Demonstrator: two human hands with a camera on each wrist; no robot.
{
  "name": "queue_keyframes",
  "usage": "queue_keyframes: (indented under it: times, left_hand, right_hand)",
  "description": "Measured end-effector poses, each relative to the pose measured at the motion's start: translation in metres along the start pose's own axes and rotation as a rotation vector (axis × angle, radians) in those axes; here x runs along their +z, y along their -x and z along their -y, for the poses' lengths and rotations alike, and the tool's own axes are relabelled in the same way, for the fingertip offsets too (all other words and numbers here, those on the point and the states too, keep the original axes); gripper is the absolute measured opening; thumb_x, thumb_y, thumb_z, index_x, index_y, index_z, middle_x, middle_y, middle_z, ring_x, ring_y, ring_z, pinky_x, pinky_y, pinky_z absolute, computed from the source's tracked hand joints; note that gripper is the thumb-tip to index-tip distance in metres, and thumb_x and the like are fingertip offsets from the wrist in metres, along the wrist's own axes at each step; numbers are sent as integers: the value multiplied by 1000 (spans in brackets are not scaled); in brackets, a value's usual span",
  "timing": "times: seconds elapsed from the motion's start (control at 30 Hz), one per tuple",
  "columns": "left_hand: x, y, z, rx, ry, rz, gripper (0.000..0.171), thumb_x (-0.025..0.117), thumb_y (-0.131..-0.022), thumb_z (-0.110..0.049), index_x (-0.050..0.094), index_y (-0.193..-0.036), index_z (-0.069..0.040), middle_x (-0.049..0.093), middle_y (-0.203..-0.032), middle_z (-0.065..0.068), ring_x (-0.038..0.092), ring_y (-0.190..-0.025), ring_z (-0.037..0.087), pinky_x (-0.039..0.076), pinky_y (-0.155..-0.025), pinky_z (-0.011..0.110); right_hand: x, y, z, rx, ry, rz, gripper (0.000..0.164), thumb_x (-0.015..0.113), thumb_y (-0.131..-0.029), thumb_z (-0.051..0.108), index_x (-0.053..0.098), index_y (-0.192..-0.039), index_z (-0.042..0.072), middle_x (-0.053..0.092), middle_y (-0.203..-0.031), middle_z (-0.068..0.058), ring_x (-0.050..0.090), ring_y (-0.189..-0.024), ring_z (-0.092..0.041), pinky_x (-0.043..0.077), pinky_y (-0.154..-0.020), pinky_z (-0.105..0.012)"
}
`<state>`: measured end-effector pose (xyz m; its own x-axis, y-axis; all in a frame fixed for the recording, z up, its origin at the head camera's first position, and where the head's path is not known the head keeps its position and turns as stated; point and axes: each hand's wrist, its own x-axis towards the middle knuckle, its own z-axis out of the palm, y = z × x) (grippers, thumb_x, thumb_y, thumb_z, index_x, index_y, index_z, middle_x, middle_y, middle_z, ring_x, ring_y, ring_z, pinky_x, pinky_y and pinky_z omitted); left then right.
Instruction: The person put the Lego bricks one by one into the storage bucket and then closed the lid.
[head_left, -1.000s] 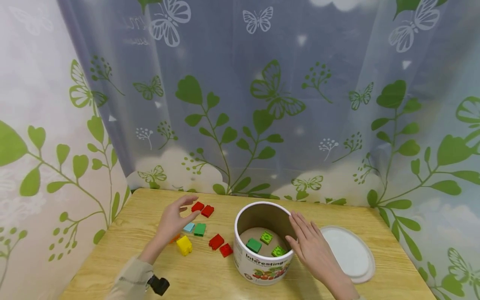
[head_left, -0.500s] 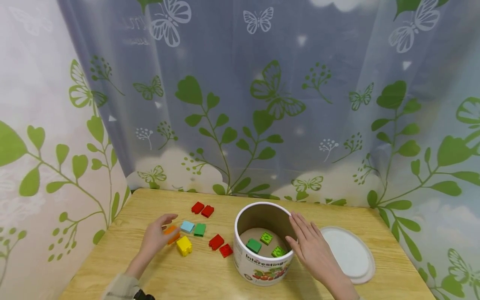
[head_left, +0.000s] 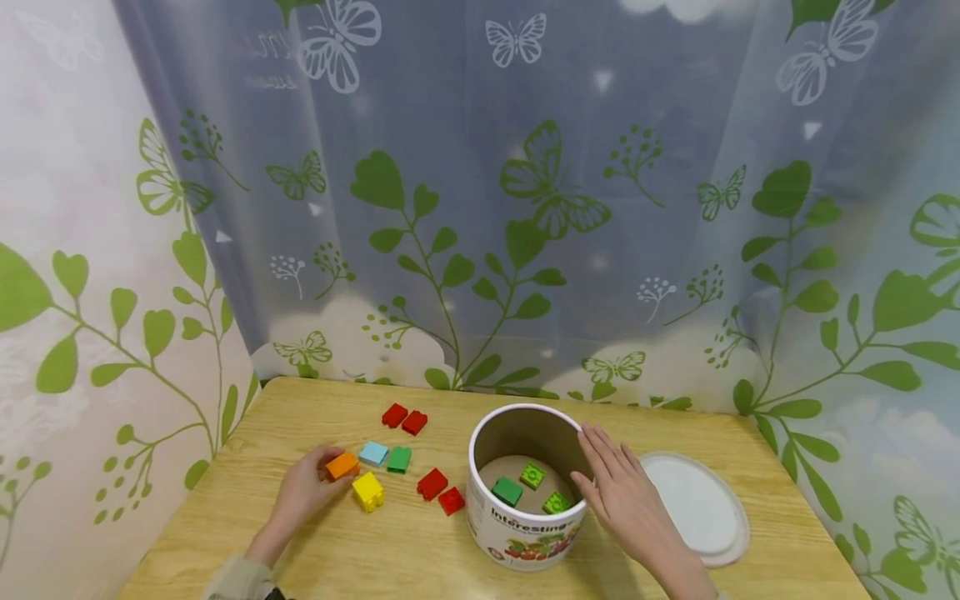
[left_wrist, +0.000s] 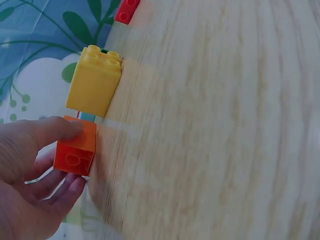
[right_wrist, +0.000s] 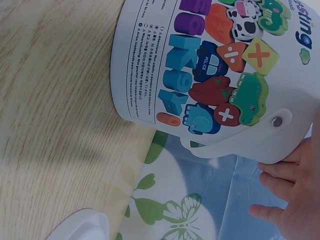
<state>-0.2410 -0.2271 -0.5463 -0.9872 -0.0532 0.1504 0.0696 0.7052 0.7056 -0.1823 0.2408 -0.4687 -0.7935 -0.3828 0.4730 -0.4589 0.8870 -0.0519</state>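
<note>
Head view: left hand pinches orange block

Thumb and fingers close on the block, spread only to its width; whether it touches the wooden table, I can't tell. Just beside it: 1 yellow block. Near: 1 light blue block, 1 green block. Red blocks: 4, 2 of them near the white bucket. Right hand: fingers straight against the bucket's rim, gripping nothing. Inside bucket: 3 green pieces. White lid lies to the right.

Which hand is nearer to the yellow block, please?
Left. The left hand holds the orange block just beside the yellow block; the right hand is farther, at the bucket rim.
</note>
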Motion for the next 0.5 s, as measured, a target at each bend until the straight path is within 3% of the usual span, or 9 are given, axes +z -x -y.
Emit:
queue_keyframes:
  times: [0.17,0.5]
  left_hand:
    - [-3,-1,-3,-21,25,-9,37,81,-85,-9,66,-116,4,70,-110,21,67,-97,30,59,-81,39]
    - [-17,-6,-25,21,75,-12,37,79,-87,-6,65,-120,3,68,-118,23,65,-109,38,57,-93,49]
  right_hand:
    - [-1,0,0,2,-3,8,59,53,-105,35,45,-150,-2,43,-156,-16,42,-143,-33,35,-116,-56]
    - [-1,0,0,12,-9,25,60,53,-105,36,44,-151,-2,42,-157,-16,42,-144,-33,35,-116,-55]
